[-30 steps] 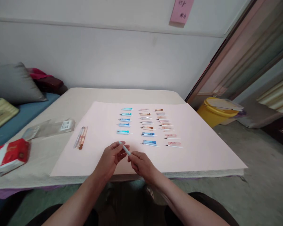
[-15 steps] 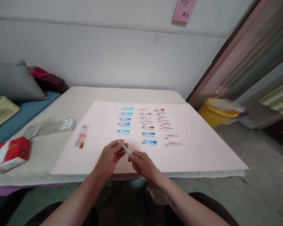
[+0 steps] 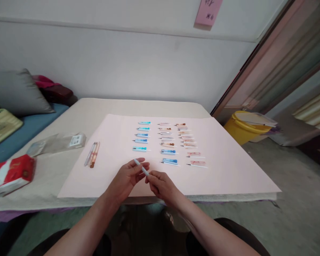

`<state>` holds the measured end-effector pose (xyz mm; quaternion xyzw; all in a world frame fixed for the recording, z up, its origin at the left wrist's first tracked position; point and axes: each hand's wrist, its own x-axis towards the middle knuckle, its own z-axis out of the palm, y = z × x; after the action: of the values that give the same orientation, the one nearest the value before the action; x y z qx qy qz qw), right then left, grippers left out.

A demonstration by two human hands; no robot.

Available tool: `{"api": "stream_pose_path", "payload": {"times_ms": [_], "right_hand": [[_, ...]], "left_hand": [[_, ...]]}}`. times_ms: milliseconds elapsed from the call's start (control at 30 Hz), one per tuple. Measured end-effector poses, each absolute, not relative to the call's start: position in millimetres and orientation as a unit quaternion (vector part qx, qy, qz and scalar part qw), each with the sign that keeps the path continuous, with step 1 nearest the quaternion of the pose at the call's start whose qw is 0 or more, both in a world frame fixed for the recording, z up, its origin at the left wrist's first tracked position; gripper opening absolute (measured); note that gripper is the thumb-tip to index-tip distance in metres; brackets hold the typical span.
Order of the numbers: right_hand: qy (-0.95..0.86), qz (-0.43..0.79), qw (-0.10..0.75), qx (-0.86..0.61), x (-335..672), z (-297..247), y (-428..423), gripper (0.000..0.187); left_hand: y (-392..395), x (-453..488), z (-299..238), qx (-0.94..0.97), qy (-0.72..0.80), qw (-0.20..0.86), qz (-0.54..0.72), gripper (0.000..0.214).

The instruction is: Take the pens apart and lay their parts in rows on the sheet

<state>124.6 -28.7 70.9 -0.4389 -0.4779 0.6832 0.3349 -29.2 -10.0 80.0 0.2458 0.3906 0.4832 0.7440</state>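
Note:
Both of my hands hold one thin light-blue pen (image 3: 141, 167) over the near edge of a pale pink sheet (image 3: 229, 167). My left hand (image 3: 128, 176) pinches its far end, and my right hand (image 3: 160, 183) pinches its near end. Beyond my hands, three columns of small pen parts lie on the sheet: blue ones (image 3: 142, 137) at the left, mixed ones (image 3: 166, 142) in the middle, pinkish ones (image 3: 188, 142) at the right. A few whole pens (image 3: 92, 154) lie together at the sheet's left edge.
The sheet lies on a beige-covered table (image 3: 77, 117). On the table's left are a clear plastic bag (image 3: 56, 143) and a red tissue pack (image 3: 9, 174). A grey cushion (image 3: 16, 92) sits at far left, a yellow bucket (image 3: 242, 129) on the floor at right.
My hands stayed in place with the pen; the fingers of my left hand shifted slightly along its far end. The view moved a little.

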Motion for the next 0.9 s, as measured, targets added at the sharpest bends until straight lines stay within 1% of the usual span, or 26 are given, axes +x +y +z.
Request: {"api": "stream_pose_path", "payload": {"times_ms": [33,100,233,433,500,567,667,800,900], "right_hand": [[-0.478,0.682,0.338,-0.438,125.1,70.7,-28.5,0.021],[-0.486,0.676,0.338,-0.438,125.4,70.4,-28.3,0.022],[-0.502,0.667,0.326,-0.444,123.6,71.2,-27.8,0.018],[-0.526,0.639,0.309,-0.469,121.7,73.4,-27.5,0.019],[-0.514,0.646,0.313,-0.47,122.1,72.8,-27.6,0.018],[-0.491,0.661,0.32,-0.468,122.9,71.5,-27.4,0.018],[-0.486,0.664,0.324,-0.467,124.1,68.7,-26.9,0.02],[-0.565,0.583,0.324,-0.486,124.0,65.1,-27.7,0.019],[-0.594,0.543,0.323,-0.497,123.4,63.6,-28.6,0.02]], "left_hand": [[-10.9,-27.9,81.2,0.248,0.377,0.754,0.478,0.028],[-12.4,-26.2,81.9,0.257,0.378,0.751,0.477,0.026],[-13.4,-25.8,76.8,0.286,0.434,0.706,0.482,0.018],[-11.6,-27.1,69.6,0.308,0.529,0.634,0.474,0.023],[-10.7,-28.1,71.1,0.307,0.52,0.648,0.464,0.023],[-9.8,-29.1,74.2,0.289,0.469,0.692,0.466,0.02],[-8.1,-30.6,78.1,0.261,0.398,0.735,0.483,0.024],[-5.0,-34.2,73.6,0.251,0.441,0.696,0.508,0.016],[-2.0,-38.4,66.0,0.207,0.485,0.67,0.522,0.017]]}}
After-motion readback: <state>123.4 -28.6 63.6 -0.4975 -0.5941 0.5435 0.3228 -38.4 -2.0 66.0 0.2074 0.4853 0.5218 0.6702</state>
